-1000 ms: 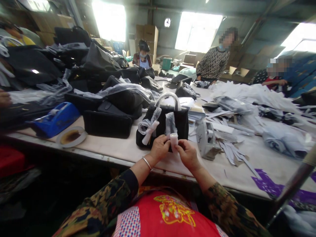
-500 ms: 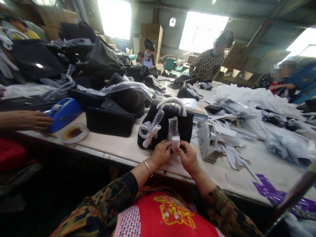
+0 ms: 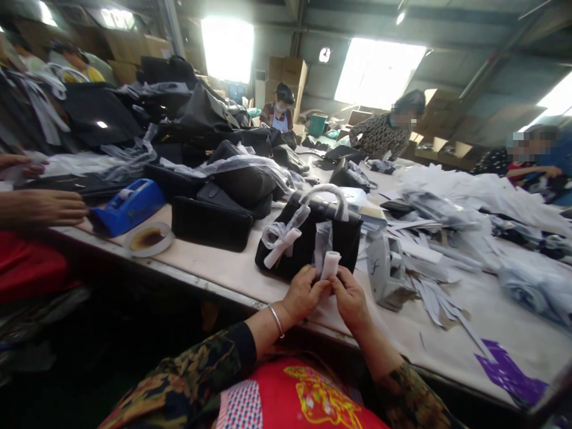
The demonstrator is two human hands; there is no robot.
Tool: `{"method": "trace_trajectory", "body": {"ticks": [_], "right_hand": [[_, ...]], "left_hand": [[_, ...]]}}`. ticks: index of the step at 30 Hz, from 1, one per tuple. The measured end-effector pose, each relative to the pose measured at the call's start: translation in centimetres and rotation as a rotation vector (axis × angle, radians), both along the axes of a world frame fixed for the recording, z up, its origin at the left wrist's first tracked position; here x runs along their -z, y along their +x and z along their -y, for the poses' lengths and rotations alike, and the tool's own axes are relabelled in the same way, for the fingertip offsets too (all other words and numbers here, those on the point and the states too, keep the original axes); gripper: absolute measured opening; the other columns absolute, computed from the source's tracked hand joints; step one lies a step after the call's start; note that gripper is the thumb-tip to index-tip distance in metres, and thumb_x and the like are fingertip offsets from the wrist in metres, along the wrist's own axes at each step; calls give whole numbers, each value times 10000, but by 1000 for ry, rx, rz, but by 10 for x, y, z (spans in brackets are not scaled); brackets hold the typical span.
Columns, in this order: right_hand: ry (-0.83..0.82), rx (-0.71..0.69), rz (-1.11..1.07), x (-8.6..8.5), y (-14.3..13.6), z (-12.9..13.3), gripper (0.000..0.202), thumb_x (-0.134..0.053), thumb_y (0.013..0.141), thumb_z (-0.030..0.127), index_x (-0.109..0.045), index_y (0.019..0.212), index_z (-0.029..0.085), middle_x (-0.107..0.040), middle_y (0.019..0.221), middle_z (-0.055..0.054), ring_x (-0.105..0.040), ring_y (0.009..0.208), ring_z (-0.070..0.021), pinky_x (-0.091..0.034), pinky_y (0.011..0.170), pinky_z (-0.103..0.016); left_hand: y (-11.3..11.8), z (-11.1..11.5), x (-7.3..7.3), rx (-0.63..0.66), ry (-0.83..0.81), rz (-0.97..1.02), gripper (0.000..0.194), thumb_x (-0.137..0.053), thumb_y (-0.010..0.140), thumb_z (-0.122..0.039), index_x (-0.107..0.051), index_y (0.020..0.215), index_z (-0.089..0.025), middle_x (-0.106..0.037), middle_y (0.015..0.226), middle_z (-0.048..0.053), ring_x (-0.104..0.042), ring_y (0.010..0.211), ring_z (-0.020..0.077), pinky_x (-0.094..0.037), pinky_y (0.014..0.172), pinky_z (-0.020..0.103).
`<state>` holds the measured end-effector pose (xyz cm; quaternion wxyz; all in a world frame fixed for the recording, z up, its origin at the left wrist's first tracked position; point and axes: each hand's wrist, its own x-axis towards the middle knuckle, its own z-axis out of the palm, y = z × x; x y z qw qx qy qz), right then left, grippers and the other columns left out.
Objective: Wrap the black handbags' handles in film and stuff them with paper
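A black handbag (image 3: pixel 286 259) stands upright on the table in front of me, its curved handle (image 3: pixel 325 192) covered in clear wrap. On its left front hangs a wrapped strap end with a white foam roll (image 3: pixel 282 247). At its right front, my left hand (image 3: pixel 307 293) and my right hand (image 3: pixel 351 297) close their fingers on the lower part of a second white foam roll (image 3: pixel 330 264). Beside that roll hangs a strip of clear plastic wrap (image 3: pixel 322 244). The fingertips partly cover the roll's lower end.
A blue tape dispenser (image 3: pixel 129 207) and a tape roll (image 3: pixel 148 238) lie left, near a co-worker's hand (image 3: pixel 49 208). A grey dispenser (image 3: pixel 388 271) stands right, beside paper strips (image 3: pixel 433 298). Black bags (image 3: pixel 212 221) pile up at left. A purple plastic piece (image 3: pixel 509 369) lies at the near right edge.
My view has shifted, so the scene sits lower and further right. The foam roll in my hands now leans right. At left, the co-worker's hand has come off the blue tape dispenser.
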<state>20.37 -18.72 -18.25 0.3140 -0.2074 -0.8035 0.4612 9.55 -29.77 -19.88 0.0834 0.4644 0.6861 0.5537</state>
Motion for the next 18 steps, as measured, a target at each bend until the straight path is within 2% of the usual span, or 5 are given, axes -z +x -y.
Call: {"method": "trace_trajectory", "body": {"ticks": [4,8,12,16,18], "right_hand": [[-85,36,-4,1,1,4,336,-593,922,494,-719,998,193,-682,878,-59,-613,764,-206,-487,651,-313],[-215,53,-7,0,1,11,421,-640,879,583,-729,952,177,-663,779,-41,-586,670,-187,-475,582,-300],[-418,-36,-7,-7,0,19,502,-626,849,676,-684,839,177,-603,655,-19,-557,587,-172,-483,535,-297],[-692,-159,28,-20,1,20,564,-578,830,745,-618,804,183,-532,598,3,-509,532,-148,-478,501,-291],[-669,-142,77,-27,2,18,554,-628,802,733,-603,779,180,-465,533,39,-430,452,-116,-391,409,-248]], "left_hand": [[1,0,1,-48,-21,-6,243,-555,952,-286,-535,731,-189,-535,778,14,-514,760,159,-425,716,288],[-1,5,-9,-54,-50,7,254,-565,940,-278,-538,707,-182,-541,749,7,-522,726,147,-400,677,277],[-7,14,-23,-32,-116,48,336,-591,920,-334,-514,633,-179,-513,661,-11,-487,640,131,-364,601,267],[-12,19,-32,35,-189,81,341,-569,924,-372,-576,651,-168,-546,644,-9,-487,604,124,-346,566,260],[-14,20,-36,63,-211,26,362,-578,918,-382,-568,625,-169,-542,630,-6,-478,591,122,-335,558,262]]}}
